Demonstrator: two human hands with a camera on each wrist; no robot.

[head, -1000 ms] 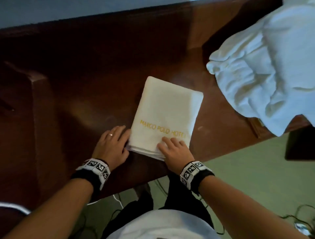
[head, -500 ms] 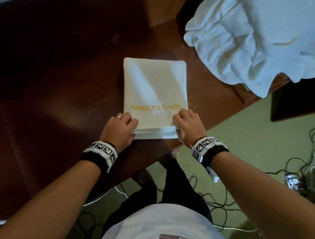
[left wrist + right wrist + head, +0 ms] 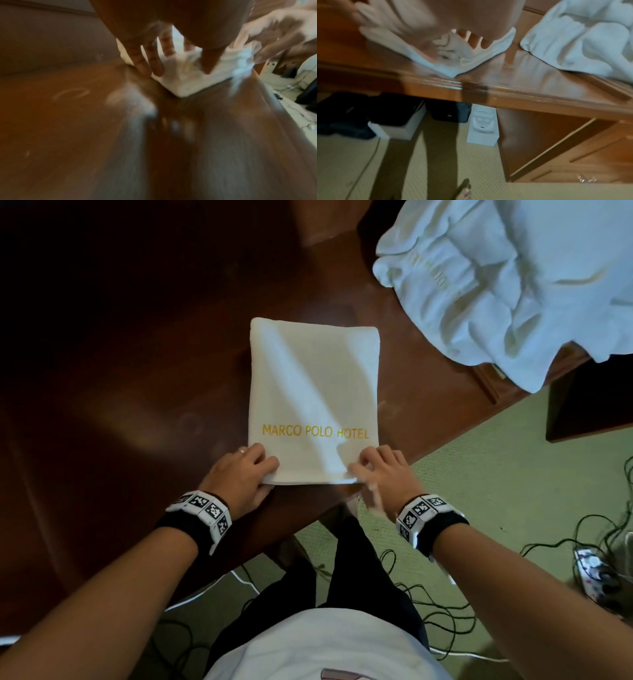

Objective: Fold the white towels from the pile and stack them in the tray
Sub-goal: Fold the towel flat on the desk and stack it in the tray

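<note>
While both hands, left hand and right hand, pinch the near corners of the folded towel lying on the worktop edge, lifting unevenly could let its layers slide apart

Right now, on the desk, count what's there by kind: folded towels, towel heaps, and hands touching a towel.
Folded towel with the gold hotel lettering: 1
Heap of unfolded white towels: 1
Hands gripping the folded towel's near corners: 2, left hand and right hand
Total: 4
</note>
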